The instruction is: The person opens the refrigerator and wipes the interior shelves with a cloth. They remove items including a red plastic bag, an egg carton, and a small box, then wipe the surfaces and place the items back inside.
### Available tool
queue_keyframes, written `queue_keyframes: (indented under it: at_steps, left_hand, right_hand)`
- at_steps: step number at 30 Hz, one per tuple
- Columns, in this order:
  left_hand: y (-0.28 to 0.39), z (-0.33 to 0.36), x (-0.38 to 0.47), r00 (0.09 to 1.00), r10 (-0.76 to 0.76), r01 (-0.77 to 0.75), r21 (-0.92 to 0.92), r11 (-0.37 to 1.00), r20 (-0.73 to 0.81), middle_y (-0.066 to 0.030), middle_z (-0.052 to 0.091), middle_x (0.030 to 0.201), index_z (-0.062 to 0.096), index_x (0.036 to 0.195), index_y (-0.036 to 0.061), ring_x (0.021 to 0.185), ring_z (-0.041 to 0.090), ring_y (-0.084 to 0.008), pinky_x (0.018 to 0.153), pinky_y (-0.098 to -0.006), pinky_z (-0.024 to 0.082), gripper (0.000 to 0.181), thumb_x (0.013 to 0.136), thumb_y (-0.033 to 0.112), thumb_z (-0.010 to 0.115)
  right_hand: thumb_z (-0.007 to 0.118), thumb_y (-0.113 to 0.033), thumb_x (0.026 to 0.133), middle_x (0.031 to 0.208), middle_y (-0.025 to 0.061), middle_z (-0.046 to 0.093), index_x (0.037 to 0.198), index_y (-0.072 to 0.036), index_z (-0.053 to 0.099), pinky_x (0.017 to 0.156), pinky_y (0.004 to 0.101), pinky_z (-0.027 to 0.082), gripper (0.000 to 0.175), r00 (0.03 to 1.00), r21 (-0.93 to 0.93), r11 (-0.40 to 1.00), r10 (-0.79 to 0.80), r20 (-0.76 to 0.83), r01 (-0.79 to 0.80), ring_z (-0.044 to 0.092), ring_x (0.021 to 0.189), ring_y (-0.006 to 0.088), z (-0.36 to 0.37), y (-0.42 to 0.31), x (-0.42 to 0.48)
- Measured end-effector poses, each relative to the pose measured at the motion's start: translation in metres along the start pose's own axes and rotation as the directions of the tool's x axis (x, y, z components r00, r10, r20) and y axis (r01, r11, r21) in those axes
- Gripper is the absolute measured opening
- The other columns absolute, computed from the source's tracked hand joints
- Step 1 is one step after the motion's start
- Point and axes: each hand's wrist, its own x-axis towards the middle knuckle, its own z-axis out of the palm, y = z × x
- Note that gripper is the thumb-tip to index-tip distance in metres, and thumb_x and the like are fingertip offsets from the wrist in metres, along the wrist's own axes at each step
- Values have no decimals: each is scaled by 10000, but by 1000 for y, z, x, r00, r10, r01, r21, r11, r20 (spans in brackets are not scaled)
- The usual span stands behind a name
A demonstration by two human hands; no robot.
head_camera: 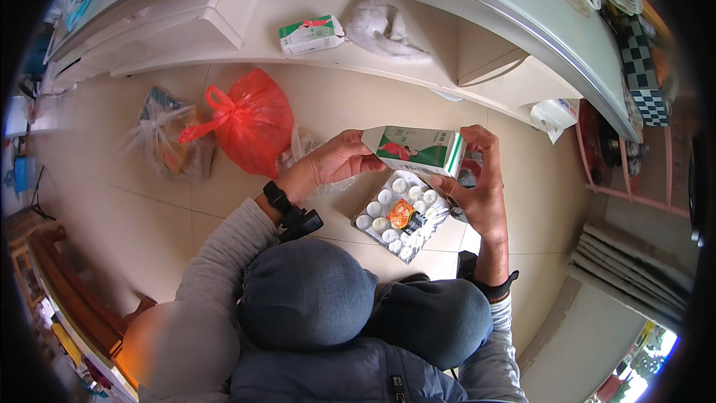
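Between my two hands is a green and white cardboard carton (417, 148) with a red figure printed on it. My left hand (347, 159) holds its left end, where a white flap stands out. The fingers and thumb of my right hand (481, 179) grip the other end. Below the carton, on the tiled floor, lies a shallow box of round white candles (385, 196), with an orange and black label among them and a bundle of white strands on its right side. My right hand partly covers some dark, clear plastic beside that box.
A similar carton (312, 35) and a crumpled grey-white cloth (386, 28) lie on the low cabinet shelf. A tied red plastic bag (257, 123) and a clear bag (173, 140) sit on the floor at left. A tissue pack (554, 117) is by the shelf's right end.
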Motion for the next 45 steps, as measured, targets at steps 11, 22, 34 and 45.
queue_keyframes:
  at_steps: [11,22,34,45]
  left_hand:
    - [3,-8,1,1000,-9,11,-70,997,27,-98,607,1164,516,1264,42,972,607,-180,784,-299,547,356,917,101,564]
    - [-2,-5,1,996,39,-42,-40,998,-74,-100,610,1165,524,1251,15,970,612,-169,811,-285,544,312,975,161,521]
    - [-17,-11,2,997,-33,23,-162,987,-65,-82,658,1026,587,1178,35,855,646,-167,713,-288,570,260,977,198,555]
    - [-6,13,-5,999,-46,48,-86,995,30,-118,609,1205,493,1316,70,1071,625,-203,885,-354,555,404,940,162,607]
  right_hand:
    - [781,88,676,1247,53,384,1202,-114,373,1023,383,459,696,994,319,947,13,110,-48,459,1194,181,12,17,-13]
    - [811,-235,772,1289,128,417,1241,-53,396,849,357,547,652,990,264,961,48,133,-83,522,1136,242,3,23,-5]
    - [722,-349,808,1289,180,474,1390,-53,443,938,407,489,710,981,-192,962,-190,33,192,546,1142,332,14,8,-6]
    - [692,-392,807,1305,168,430,1368,-74,451,987,406,437,689,926,-183,911,-345,156,370,486,1173,340,15,-3,3]
